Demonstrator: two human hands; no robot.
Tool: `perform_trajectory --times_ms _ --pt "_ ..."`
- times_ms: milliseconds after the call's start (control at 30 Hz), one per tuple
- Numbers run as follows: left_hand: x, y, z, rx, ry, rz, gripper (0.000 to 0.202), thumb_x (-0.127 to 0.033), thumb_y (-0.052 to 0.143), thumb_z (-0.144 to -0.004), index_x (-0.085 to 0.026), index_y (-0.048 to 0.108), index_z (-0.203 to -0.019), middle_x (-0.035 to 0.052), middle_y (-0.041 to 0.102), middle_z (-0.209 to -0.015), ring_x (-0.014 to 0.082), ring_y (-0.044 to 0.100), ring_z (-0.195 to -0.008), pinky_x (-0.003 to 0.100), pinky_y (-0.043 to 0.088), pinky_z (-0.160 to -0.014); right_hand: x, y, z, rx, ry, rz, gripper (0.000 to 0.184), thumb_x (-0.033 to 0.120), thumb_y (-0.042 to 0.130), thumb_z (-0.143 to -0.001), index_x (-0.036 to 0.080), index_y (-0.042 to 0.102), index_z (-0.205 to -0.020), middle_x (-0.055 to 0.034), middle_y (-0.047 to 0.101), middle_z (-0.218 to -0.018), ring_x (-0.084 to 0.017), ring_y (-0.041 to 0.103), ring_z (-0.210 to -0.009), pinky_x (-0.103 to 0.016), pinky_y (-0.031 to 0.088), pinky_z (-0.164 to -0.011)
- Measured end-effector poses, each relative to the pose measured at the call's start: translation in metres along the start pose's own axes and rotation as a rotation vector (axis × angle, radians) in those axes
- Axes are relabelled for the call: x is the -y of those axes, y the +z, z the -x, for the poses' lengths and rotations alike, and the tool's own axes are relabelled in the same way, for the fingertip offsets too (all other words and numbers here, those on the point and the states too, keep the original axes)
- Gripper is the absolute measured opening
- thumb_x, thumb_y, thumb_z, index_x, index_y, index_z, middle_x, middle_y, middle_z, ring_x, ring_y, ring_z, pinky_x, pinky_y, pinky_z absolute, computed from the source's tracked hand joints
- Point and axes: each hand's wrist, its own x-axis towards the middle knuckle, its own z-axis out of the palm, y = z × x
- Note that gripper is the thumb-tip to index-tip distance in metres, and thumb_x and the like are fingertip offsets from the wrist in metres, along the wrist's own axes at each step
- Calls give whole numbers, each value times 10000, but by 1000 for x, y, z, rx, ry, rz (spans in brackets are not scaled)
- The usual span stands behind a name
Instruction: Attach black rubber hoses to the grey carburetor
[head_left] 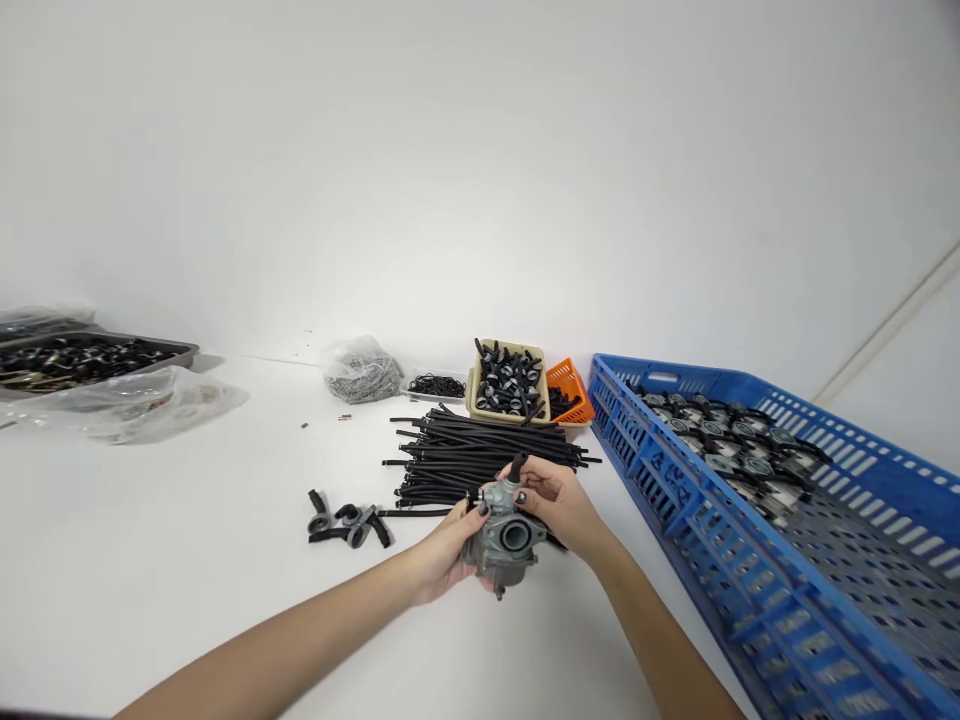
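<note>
A grey metal carburetor is held just above the white table. My left hand wraps its left side and underside. My right hand grips it from the right, and its fingertips pinch a short black rubber tube standing on the top of the carburetor. Directly behind the hands lies a pile of long black tubes. A few black clips and short tube pieces lie to the left of my left hand.
A blue plastic crate with several carburetors fills the right side. At the back stand a beige bin of black parts, an orange basket, a clear bag and a tray at far left.
</note>
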Motion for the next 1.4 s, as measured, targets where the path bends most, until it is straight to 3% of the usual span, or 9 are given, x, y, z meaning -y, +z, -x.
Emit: perform_trajectory --times_ms 133,267,433,633,800,967,1100,1300,1400 --pt "-1 4 2 23 -36 68 689 -670 682 -676 -179 526 -1133 89 704 -877 216 689 -660 254 510 -430 -8 -22 -10 -126 -70 123 551 661 560 -799 169 667 -1023 -50 602 -757 -137 503 -596 -278 419 -548" --pt "-2 6 3 27 -11 91 628 -603 659 -750 -201 511 -1209 67 700 -874 197 686 -676 238 502 -437 -16 -40 -34 -373 -57 504 319 448 560 -849 176 684 -959 -60 623 -813 -164 534 -657 -324 472 -645" --pt "0 4 1 -21 5 99 612 -556 702 -730 -205 517 -1196 62 694 -875 201 682 -698 242 501 -458 -21 -40 -58 -231 -97 1020 177 199 560 -838 189 687 -961 -76 626 -992 -221 591 -963 -382 469 -884" --pt "-3 4 0 -110 54 66 607 -518 729 -715 -239 484 -1196 62 688 -917 231 688 -763 250 496 -450 -21 -33 -55 -216 -163 1271 191 124 466 -902 189 642 -938 -72 609 -987 -208 607 -943 -338 495 -837" --pt "-11 6 1 -162 78 57 651 -512 732 -714 -224 474 -1238 70 681 -928 226 678 -762 245 485 -445 -18 -34 -54 -134 -162 1305 179 135 483 -917 197 631 -999 -65 622 -1030 -197 608 -984 -328 488 -871" --pt "-12 6 2 -202 73 34 693 -511 726 -729 -200 442 -1279 60 674 -893 189 652 -684 255 494 -455 -21 -34 -62 -144 -144 1380 159 152 494 -922 182 632 -996 -75 631 -1017 -208 622 -958 -323 501 -837" --pt "-10 1 -1 -214 98 25 667 -515 721 -732 -183 450 -1243 79 681 -924 184 646 -665 261 501 -448 -26 -33 -61 -179 -227 1420 158 152 460 -925 179 616 -936 -80 640 -966 -213 624 -931 -327 508 -805" --pt "-16 2 1 -248 140 45 667 -508 770 -678 -162 488 -1173 91 696 -913 173 631 -601 275 516 -428 -16 -42 -46 -518 -343 1123 208 212 424 -929 182 589 -1052 -83 660 -968 -211 629 -885 -342 497 -797" --pt "-19 3 3 -263 179 50 653 -488 788 -662 -172 498 -1154 64 696 -848 171 629 -578 267 515 -416 -3 -48 -37 -733 -419 846 298 224 448 -896 192 556 -1173 -56 632 -927 -148 579 -678 -294 483 -669"
